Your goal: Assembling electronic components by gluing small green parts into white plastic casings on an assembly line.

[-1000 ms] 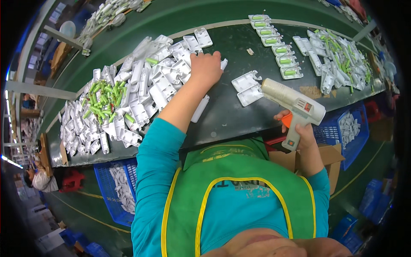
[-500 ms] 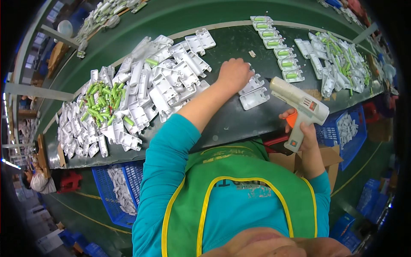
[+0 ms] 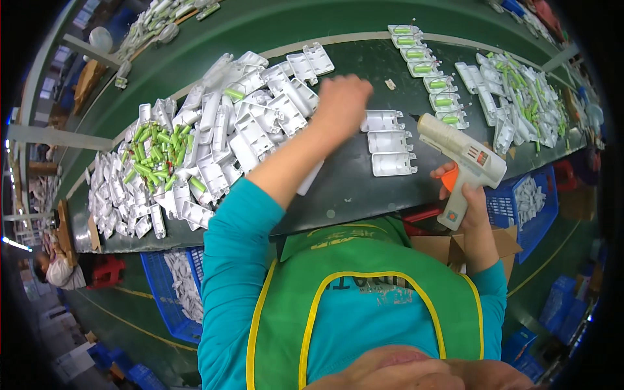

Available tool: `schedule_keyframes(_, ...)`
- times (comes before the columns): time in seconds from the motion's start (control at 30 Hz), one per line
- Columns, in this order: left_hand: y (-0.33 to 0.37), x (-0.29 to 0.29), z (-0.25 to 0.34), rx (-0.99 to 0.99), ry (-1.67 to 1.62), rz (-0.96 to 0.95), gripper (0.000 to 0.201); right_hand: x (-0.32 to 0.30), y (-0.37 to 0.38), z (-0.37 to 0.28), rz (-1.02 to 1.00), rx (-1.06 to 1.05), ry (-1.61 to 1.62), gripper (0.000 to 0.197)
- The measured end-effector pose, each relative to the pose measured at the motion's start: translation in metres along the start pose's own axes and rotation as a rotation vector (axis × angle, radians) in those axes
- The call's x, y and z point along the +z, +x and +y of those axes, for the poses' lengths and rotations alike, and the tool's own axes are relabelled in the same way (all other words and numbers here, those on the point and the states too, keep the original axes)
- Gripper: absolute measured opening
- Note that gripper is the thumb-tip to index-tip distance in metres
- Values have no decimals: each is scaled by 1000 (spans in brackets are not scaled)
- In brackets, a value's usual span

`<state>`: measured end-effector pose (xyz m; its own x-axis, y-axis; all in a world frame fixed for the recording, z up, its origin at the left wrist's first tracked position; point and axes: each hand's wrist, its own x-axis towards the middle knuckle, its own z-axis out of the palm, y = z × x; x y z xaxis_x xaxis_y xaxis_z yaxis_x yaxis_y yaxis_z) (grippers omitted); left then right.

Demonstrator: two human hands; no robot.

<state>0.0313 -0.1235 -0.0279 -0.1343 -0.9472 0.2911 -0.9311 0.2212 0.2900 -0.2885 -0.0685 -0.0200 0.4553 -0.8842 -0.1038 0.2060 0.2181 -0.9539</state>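
Note:
My right hand (image 3: 469, 203) is closed around the handle of a white glue gun (image 3: 463, 156) with an orange trigger. The gun's dark nozzle points left, near three white plastic casings (image 3: 392, 142) lined up in a short column, hollow side up. My left hand (image 3: 344, 103) is over the table, between those casings and a large heap of similar white casings (image 3: 250, 123). Its fingers are bent and blurred, and whether anything is in them is hidden. Green cylindrical batteries (image 3: 156, 153) lie on the heap's left part.
Beyond the gun stands a column of casings (image 3: 437, 84) fitted with green batteries. More battery-filled casings (image 3: 526, 104) are heaped at the right. A small pale piece (image 3: 390, 84) lies on the dark table (image 3: 338, 195). Blue crates (image 3: 172, 286) and a cardboard box (image 3: 432, 246) sit below the table edge.
My left hand has moved left off the short column of casings, which now shows three in line. The glue gun stays in my right hand, and the view has shifted slightly.

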Motion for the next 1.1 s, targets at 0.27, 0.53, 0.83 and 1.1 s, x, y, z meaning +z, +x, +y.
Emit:
schedule_keyframes(0.27,55,-17,-86,-243,410,-251,28,15,5,-1,-54,35,-25,65)
schedule_keyframes(0.53,61,25,-64,-226,-190,-239,36,10,3,12,-56,35,8,62)
schedule_keyframes(0.83,41,1,-70,160,110,-311,17,3,-6,17,3,36,66,61)
schedule_keyframes(1.1,42,-3,-86,202,295,-258,19,-2,-6,18,48,12,114,56)
